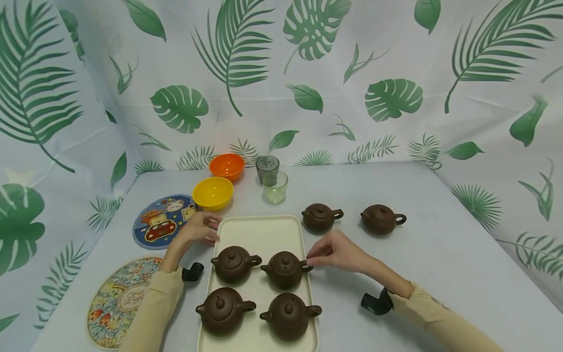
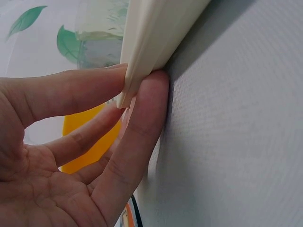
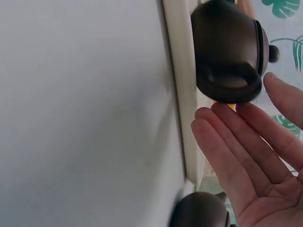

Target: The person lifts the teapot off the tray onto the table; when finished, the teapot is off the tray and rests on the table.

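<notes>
Several dark brown teapots stand on a cream tray (image 1: 259,230). With thumb and finger, my left hand (image 1: 200,230) pinches the tray's rim (image 2: 142,52) near its far left corner. My right hand (image 1: 338,252) is at the handle of the back right teapot (image 1: 285,270) on the tray. In the right wrist view, its straight fingers (image 3: 236,142) lie close by the teapot handle (image 3: 229,90), the thumb held apart; whether they touch is hard to tell. The back left teapot (image 1: 233,264) and two front teapots stand on the same tray.
Two more teapots, one near (image 1: 320,217) and one farther right (image 1: 380,219), stand beyond my right hand. Behind the tray are a yellow bowl (image 1: 213,193), an orange bowl (image 1: 227,166) and two glasses (image 1: 275,190). Round mats (image 1: 158,222) lie at left.
</notes>
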Demonstrator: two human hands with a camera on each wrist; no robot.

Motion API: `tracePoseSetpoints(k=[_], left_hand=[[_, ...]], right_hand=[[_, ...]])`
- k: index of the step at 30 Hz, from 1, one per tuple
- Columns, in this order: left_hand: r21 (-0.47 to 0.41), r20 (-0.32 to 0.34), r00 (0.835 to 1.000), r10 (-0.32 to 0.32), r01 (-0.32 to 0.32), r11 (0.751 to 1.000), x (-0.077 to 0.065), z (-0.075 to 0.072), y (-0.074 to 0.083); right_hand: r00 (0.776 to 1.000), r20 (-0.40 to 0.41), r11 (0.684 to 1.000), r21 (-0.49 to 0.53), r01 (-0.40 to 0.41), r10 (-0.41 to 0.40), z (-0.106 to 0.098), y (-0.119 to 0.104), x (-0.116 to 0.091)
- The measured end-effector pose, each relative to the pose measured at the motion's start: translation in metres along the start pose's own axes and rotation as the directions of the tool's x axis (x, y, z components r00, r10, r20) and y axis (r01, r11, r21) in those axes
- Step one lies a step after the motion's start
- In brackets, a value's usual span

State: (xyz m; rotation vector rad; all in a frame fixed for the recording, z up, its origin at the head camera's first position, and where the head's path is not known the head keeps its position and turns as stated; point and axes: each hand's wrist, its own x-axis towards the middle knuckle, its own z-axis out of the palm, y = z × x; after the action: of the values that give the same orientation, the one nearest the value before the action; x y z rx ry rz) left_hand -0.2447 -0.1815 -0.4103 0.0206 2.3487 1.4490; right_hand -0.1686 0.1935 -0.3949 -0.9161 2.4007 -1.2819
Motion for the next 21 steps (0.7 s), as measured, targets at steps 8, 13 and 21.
tracePoseSetpoints(k=[8,13,21], left_hand=[[-0.004,-0.002,1.0,-0.003,0.003,1.0,0.0,-0.001,-0.001],[-0.007,-0.002,1.0,-0.005,0.005,1.0,-0.002,-0.001,0.0],[-0.005,0.005,1.0,-0.004,0.004,1.0,-0.003,0.0,0.003]], right_hand=[[0.999,-0.034,0.999,0.028,0.026,-0.025,0.014,0.001,-0.003],[0.998,-0.053,1.0,-0.001,0.016,-0.016,0.016,-0.002,-0.002],[0.995,-0.08,0.996,-0.072,0.049,-0.055,0.016,-0.005,-0.003]])
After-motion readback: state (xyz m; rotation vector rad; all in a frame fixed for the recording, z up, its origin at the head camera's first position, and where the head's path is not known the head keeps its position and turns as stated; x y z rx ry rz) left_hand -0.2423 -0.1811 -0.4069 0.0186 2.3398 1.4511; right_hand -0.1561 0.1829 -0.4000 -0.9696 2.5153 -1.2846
